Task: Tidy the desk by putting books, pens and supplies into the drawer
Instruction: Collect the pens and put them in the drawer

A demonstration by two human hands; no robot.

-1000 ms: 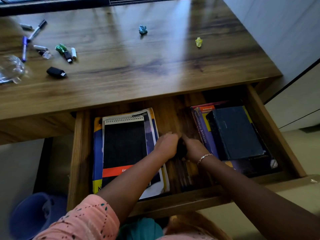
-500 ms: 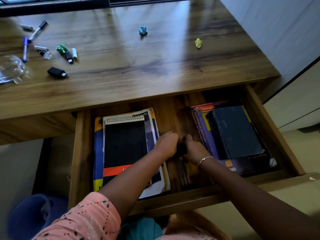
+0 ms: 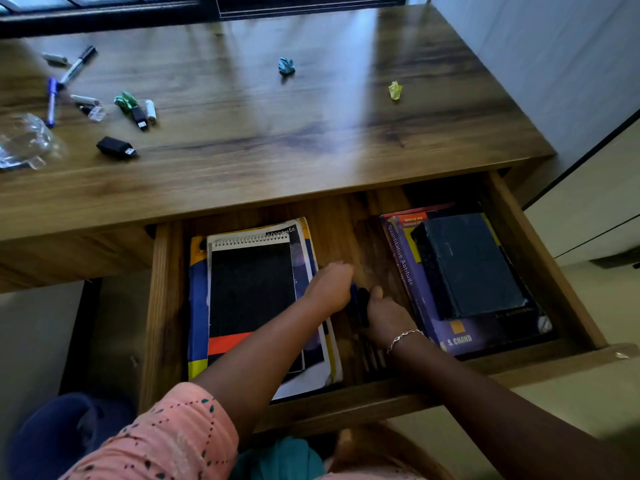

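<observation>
Drawer (image 3: pixel 165 306): open, pulled out from desk (image 3: pixel 277 150).
Pens (image 3: pixel 360 304): dark bundle in drawer's middle, between both hands.
Right hand (image 3: pixel 386 315): in drawer, thumb and fingers curled round pens.
Left hand (image 3: pixel 330 289): in drawer, pressed to pens; fingers hidden, grip cannot be told.
Books (image 3: pixel 471 268): stacked at drawer's right end; notebook (image 3: pixel 251 292) stack at its left.
Markers (image 3: pixel 52 98): on desk, beyond drawer's far left.

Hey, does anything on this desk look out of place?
Yes. A blue paper wad and a yellow paper wad lie on the desktop, and a crumpled plastic wrapper sits at its left edge: litter, not supplies.
</observation>
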